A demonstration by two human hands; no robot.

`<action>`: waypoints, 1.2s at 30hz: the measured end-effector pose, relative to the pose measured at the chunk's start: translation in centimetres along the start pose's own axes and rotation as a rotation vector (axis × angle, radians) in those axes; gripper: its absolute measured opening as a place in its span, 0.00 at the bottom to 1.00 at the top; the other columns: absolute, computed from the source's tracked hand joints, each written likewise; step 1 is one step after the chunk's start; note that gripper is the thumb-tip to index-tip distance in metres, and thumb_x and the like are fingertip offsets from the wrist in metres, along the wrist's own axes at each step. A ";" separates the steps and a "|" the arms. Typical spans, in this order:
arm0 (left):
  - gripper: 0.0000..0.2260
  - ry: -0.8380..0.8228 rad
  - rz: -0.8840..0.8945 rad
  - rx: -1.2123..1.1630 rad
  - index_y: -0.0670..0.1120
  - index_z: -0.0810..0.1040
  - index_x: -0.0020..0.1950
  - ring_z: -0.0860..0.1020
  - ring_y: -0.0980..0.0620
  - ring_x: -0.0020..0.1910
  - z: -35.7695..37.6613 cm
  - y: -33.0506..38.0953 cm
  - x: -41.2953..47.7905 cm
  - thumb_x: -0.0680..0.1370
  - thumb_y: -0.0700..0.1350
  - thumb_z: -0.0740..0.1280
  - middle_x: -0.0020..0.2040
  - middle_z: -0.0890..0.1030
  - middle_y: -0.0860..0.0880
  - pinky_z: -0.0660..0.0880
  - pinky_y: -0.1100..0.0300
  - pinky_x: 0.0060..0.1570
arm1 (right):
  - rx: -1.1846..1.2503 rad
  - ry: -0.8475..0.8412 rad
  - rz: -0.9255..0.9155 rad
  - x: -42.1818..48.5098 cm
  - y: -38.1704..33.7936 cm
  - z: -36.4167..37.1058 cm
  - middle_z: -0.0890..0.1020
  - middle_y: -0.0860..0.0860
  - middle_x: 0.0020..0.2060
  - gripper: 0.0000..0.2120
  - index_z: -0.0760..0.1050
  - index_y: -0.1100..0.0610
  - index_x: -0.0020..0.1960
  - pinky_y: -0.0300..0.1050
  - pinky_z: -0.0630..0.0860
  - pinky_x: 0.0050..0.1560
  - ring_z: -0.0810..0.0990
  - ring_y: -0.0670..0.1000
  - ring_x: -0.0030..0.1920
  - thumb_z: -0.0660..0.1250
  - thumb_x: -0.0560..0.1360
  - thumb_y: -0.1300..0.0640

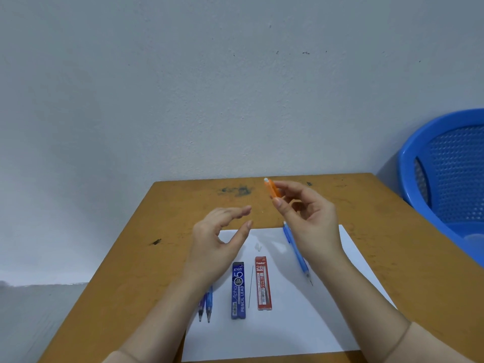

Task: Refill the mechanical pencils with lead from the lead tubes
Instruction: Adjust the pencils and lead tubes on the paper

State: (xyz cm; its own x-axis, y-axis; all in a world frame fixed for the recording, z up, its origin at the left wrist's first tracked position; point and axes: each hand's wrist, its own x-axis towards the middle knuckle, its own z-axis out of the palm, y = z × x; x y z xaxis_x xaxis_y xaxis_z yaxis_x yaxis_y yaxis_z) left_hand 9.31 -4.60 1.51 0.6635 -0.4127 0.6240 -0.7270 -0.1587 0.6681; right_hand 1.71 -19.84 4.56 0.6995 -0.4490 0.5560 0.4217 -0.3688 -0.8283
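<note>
From the head camera, the right hand [306,216] was raised above the far part of the wooden table [183,203], its thumb and fingers pinching an orange mechanical pencil [272,188] near the middle of the barrel, so that the white-tipped end pointed up and away towards the wall. The left hand [220,237] hovered just beside it, holding nothing, with its fingers relaxed and the thumb and forefinger apart. Below both hands a white sheet of paper [288,331] lay on the table. On the sheet, a dark blue lead tube [238,290] and a red lead tube [263,282] lay side by side, lengthwise to the viewer, and a single thin stick of lead [251,286] lay between them, touching neither. A small white piece [258,247] lay on the paper just beyond the red tube; what it was could not be made out. A light blue mechanical pencil [297,252] lay slantwise on the right part of the sheet, its upper end hidden behind the right hand. Under the left wrist two more pencils, one purple [201,307] and one blue [209,305], lay close together at the sheet's left edge, tips towards the viewer. A blue plastic basket [450,169] stood off the table's right side.
</note>
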 end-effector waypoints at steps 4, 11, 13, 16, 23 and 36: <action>0.15 -0.031 -0.054 -0.014 0.53 0.81 0.57 0.77 0.62 0.54 0.0 0.3 0.0 0.73 0.55 0.66 0.52 0.81 0.59 0.73 0.69 0.52 | 0.198 -0.039 0.044 -0.2 -0.1 0.4 0.82 0.55 0.45 0.18 0.77 0.51 0.57 0.42 0.79 0.49 0.82 0.54 0.51 0.69 0.73 0.69; 0.12 -0.024 -0.105 -0.075 0.54 0.83 0.52 0.79 0.64 0.50 0.1 0.9 -0.2 0.70 0.53 0.71 0.48 0.83 0.60 0.70 0.75 0.47 | 0.303 -0.056 0.084 -0.6 0.0 1.0 0.81 0.55 0.45 0.20 0.76 0.54 0.58 0.42 0.79 0.47 0.81 0.54 0.45 0.69 0.72 0.71; 0.08 -0.003 -0.093 -0.083 0.55 0.83 0.49 0.79 0.64 0.48 0.2 1.0 -0.1 0.71 0.49 0.72 0.45 0.83 0.61 0.70 0.75 0.47 | 0.314 -0.051 0.100 -0.7 0.0 1.1 0.79 0.52 0.43 0.19 0.76 0.55 0.57 0.38 0.78 0.45 0.80 0.55 0.42 0.68 0.71 0.73; 0.08 0.026 -0.093 -0.083 0.55 0.83 0.47 0.80 0.64 0.46 0.1 0.8 -0.1 0.71 0.44 0.74 0.43 0.83 0.61 0.71 0.74 0.45 | 0.305 -0.047 0.108 -0.7 0.0 1.2 0.78 0.55 0.42 0.18 0.76 0.56 0.55 0.37 0.77 0.44 0.80 0.54 0.42 0.68 0.71 0.74; 0.09 0.076 -0.095 -0.039 0.51 0.84 0.47 0.80 0.62 0.43 -0.1 -0.1 0.2 0.70 0.40 0.75 0.41 0.83 0.59 0.72 0.74 0.43 | 0.200 -0.019 0.176 0.0 1.0 0.5 0.83 0.54 0.42 0.17 0.77 0.54 0.54 0.40 0.79 0.48 0.81 0.51 0.44 0.69 0.71 0.71; 0.08 0.095 -0.041 0.171 0.48 0.83 0.50 0.77 0.63 0.49 -1.3 -1.7 0.7 0.71 0.41 0.74 0.43 0.82 0.56 0.70 0.77 0.45 | -0.896 -0.390 0.288 -0.9 3.8 0.9 0.72 0.46 0.48 0.10 0.82 0.49 0.53 0.46 0.66 0.60 0.65 0.48 0.61 0.67 0.75 0.48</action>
State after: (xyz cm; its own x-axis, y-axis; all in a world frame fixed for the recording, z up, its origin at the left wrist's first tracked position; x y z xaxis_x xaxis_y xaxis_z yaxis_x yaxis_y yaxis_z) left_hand 11.29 -3.48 1.34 0.7008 -0.3175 0.6388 -0.7133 -0.3268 0.6200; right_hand 3.24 -20.11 0.84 0.9130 -0.3795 0.1499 -0.2677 -0.8343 -0.4819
